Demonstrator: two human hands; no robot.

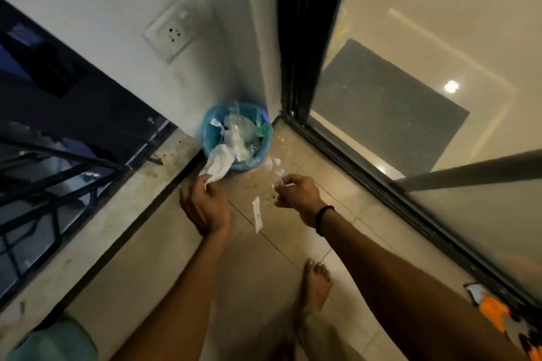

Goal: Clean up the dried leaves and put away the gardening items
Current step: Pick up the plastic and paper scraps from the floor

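Left hand (205, 205) pinches crumpled white paper (217, 165), right hand (296, 195) pinches small scraps (280, 182); best carry both right above the blue bin (206, 138) at twelve o'clock before releasing.

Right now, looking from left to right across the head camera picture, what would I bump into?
A black metal railing, left hand gripping crumpled white tissue, thin white paper strip, right hand pinching small white scraps, dark horizontal bar.
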